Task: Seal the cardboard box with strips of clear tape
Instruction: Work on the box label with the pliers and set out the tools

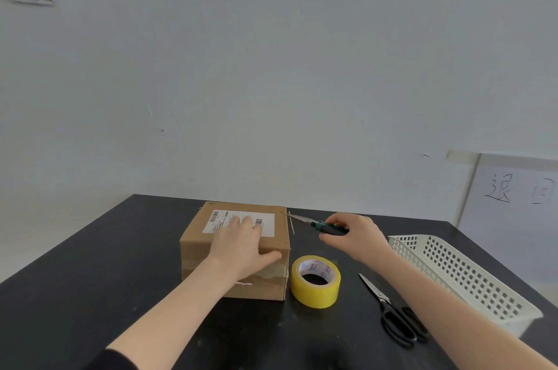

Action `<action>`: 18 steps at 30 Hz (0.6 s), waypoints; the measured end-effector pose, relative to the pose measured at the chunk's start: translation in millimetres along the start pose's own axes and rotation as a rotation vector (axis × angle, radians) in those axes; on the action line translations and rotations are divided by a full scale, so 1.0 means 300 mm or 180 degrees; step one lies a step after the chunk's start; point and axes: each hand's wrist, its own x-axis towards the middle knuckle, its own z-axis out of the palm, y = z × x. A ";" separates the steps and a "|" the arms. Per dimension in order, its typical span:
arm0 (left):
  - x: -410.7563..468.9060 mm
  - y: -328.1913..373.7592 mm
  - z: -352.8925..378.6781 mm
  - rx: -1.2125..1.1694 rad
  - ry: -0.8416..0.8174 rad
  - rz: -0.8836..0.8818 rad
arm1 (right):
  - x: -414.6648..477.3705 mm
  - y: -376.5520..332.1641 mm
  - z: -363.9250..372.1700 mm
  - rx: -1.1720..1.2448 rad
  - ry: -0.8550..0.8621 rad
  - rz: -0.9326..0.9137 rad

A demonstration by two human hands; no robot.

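While the left hand lies flat and open atop the brown cardboard box, the right hand, at its 3 o'clock, grips a green-handled knife.

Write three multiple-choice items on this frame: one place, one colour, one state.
1. Where is the tape roll? A. on top of the box B. on the table, right of the box C. under the box
2. Colour of the scissors handles? A. black B. red C. white
3. What is the right hand doing? A. hanging open B. gripping a knife C. gripping the scissors
1B: it lies beside the box's right side. 2A: both loops are black. 3B: fingers curl round its handle.
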 end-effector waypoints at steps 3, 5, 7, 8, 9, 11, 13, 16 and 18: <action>0.009 -0.009 -0.006 -0.0005 -0.0063 0.0042 | 0.000 0.017 -0.020 0.0009 0.0027 0.0068; 0.018 -0.011 -0.012 -0.0025 -0.0060 0.0071 | -0.002 0.031 -0.035 0.0003 0.0045 0.0121; 0.031 -0.007 -0.016 -0.0170 0.0012 0.0121 | -0.006 0.048 -0.050 -0.0002 0.0078 0.0174; 0.037 -0.001 -0.019 -0.0274 0.0070 0.0157 | -0.008 0.057 -0.058 -0.0011 0.0104 0.0205; 0.045 0.011 -0.022 -0.0366 0.0144 0.0212 | -0.012 0.070 -0.067 -0.0020 0.0130 0.0239; 0.058 0.037 -0.029 -0.0526 0.0287 0.0343 | -0.020 0.094 -0.083 -0.0011 0.0157 0.0283; 0.074 0.077 -0.034 -0.0708 0.0379 0.0500 | -0.035 0.121 -0.108 0.0001 0.0183 0.0336; 0.097 0.156 -0.032 -0.0927 0.0417 0.0731 | -0.070 0.167 -0.150 0.0003 0.0277 0.0455; 0.112 0.223 -0.029 -0.0992 0.0429 0.0916 | -0.099 0.207 -0.181 -0.0015 0.0355 0.0582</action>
